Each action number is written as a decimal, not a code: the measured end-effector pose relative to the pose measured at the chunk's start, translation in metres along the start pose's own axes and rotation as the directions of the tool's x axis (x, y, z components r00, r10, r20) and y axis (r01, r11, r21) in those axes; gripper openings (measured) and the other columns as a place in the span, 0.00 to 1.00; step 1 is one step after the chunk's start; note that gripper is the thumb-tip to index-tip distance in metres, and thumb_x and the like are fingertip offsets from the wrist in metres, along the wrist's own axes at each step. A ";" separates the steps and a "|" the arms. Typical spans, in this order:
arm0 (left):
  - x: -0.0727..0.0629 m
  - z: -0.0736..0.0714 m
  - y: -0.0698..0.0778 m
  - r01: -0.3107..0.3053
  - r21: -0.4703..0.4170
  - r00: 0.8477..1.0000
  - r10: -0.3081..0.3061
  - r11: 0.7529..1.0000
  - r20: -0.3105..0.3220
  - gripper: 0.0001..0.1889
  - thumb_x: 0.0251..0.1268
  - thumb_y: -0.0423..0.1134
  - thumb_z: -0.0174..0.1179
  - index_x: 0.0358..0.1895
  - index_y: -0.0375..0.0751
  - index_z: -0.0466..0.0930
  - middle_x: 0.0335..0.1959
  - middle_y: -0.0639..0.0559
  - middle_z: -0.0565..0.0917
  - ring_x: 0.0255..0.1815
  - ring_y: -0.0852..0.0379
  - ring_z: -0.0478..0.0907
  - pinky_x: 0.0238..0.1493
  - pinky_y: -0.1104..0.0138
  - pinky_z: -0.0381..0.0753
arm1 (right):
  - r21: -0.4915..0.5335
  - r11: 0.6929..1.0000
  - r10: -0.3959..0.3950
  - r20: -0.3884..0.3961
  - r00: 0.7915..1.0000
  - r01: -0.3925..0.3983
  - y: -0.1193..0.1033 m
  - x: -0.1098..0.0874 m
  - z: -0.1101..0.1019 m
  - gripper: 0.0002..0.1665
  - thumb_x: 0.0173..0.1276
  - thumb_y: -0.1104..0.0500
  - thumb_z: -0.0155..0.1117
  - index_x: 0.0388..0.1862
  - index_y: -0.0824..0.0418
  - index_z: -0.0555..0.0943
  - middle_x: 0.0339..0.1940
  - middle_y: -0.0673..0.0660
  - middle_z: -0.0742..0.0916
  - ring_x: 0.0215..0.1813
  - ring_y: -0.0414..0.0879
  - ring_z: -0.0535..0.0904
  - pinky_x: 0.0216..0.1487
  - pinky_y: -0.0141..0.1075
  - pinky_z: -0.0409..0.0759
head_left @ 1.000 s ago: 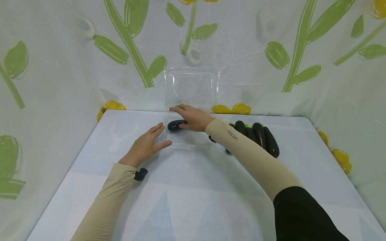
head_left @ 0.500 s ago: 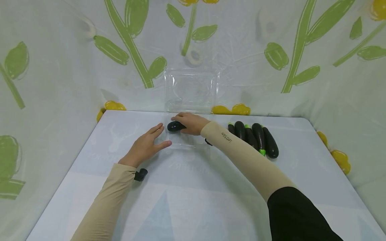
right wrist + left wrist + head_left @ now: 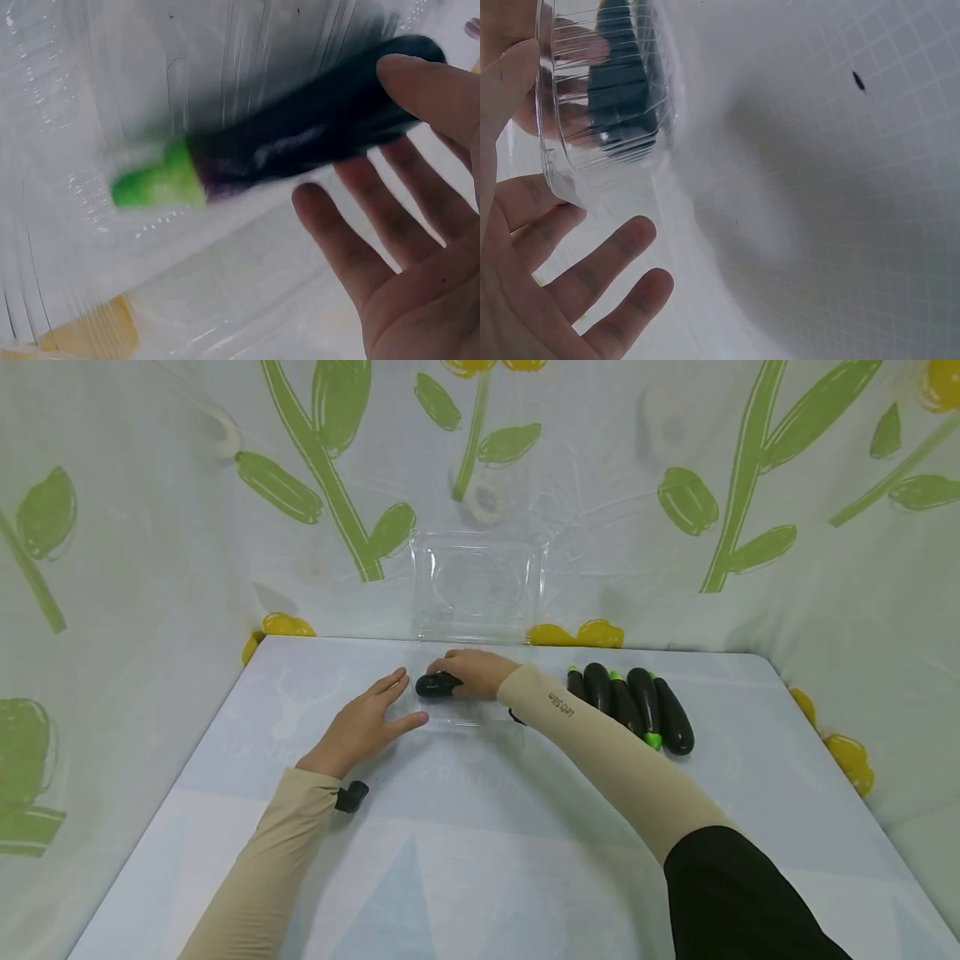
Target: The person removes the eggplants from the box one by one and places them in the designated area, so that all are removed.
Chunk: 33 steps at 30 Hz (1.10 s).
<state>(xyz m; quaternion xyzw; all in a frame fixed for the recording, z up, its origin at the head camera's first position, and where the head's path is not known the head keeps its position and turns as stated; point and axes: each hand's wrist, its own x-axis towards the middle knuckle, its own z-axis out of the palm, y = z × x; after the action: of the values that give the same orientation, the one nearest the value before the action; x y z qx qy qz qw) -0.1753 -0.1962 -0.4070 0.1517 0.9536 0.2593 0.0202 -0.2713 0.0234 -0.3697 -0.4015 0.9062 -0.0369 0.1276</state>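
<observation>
A dark, glossy eggplant (image 3: 437,685) lies low inside a clear plastic clamshell box (image 3: 468,723) near the table's far edge. My right hand (image 3: 482,673) grips it, thumb on one side and fingers on the other in the right wrist view, where its bright green stem end (image 3: 159,181) points away from the palm. My left hand (image 3: 362,727) is at the box's left side with fingers spread. In the left wrist view, thumb and fingers are at the rim of the clear wall (image 3: 551,161), and the eggplant (image 3: 621,82) shows dark through it.
The box's clear lid (image 3: 480,585) stands raised against the patterned back curtain (image 3: 600,510). Several more eggplants (image 3: 643,693) lie side by side on the white table (image 3: 495,860), right of the box and beyond the right forearm.
My right hand has moved down and slightly nearer with the eggplant, lower into the box. The left hand has stayed at the box's left side.
</observation>
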 end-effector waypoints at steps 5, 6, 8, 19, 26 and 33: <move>0.000 -0.001 -0.001 -0.009 0.000 1.000 0.009 1.000 -0.009 0.47 0.69 0.65 0.59 0.80 0.38 0.57 0.82 0.51 0.54 0.80 0.44 0.56 0.74 0.45 0.62 | -0.005 1.000 -0.018 0.009 1.000 0.018 -0.003 0.001 0.001 0.31 0.73 0.60 0.67 0.72 0.44 0.72 0.63 0.52 0.81 0.63 0.46 0.77 0.69 0.41 0.73; -0.001 -0.001 -0.001 -0.009 -0.001 1.000 0.009 1.000 -0.011 0.47 0.69 0.66 0.59 0.79 0.38 0.57 0.82 0.51 0.54 0.80 0.44 0.56 0.74 0.45 0.62 | -0.010 1.000 -0.021 0.008 1.000 0.021 -0.003 0.001 0.001 0.31 0.73 0.60 0.68 0.71 0.44 0.72 0.62 0.52 0.81 0.62 0.46 0.78 0.68 0.41 0.74; 0.000 -0.001 -0.001 -0.012 -0.006 1.000 0.012 1.000 -0.014 0.47 0.68 0.66 0.59 0.79 0.38 0.57 0.82 0.50 0.54 0.80 0.44 0.56 0.74 0.45 0.62 | -0.017 1.000 -0.025 0.006 1.000 0.025 -0.004 0.002 0.002 0.30 0.72 0.60 0.68 0.70 0.43 0.72 0.61 0.52 0.82 0.61 0.45 0.78 0.67 0.40 0.75; 0.002 0.002 -0.002 -0.007 -0.011 1.000 0.007 1.000 -0.009 0.47 0.68 0.66 0.59 0.80 0.39 0.57 0.83 0.52 0.54 0.80 0.45 0.55 0.74 0.45 0.62 | 0.005 1.000 -0.020 0.029 0.999 0.020 -0.006 -0.001 0.002 0.31 0.72 0.61 0.68 0.70 0.44 0.69 0.63 0.54 0.82 0.62 0.47 0.78 0.70 0.41 0.73; 0.001 0.001 0.000 0.000 -0.014 1.000 0.000 1.000 -0.006 0.47 0.68 0.66 0.59 0.80 0.40 0.57 0.83 0.52 0.54 0.80 0.45 0.55 0.74 0.45 0.62 | 0.003 1.000 -0.010 0.025 1.000 0.010 -0.007 -0.002 0.002 0.32 0.73 0.59 0.68 0.71 0.43 0.68 0.63 0.53 0.81 0.62 0.47 0.77 0.70 0.43 0.73; 0.000 0.000 0.000 0.007 -0.007 1.000 -0.007 1.000 -0.002 0.47 0.68 0.66 0.59 0.80 0.40 0.57 0.83 0.52 0.53 0.80 0.45 0.55 0.74 0.44 0.62 | -0.017 1.000 -0.013 0.001 1.000 0.013 -0.007 -0.004 0.001 0.33 0.72 0.58 0.68 0.72 0.43 0.68 0.62 0.54 0.82 0.61 0.48 0.78 0.68 0.44 0.75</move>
<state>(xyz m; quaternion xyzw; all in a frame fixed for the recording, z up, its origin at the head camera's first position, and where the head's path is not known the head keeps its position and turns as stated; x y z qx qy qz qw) -0.1751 -0.1959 -0.4073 0.1480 0.9532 0.2628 0.0206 -0.2631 0.0218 -0.3685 -0.4086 0.9037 -0.0299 0.1247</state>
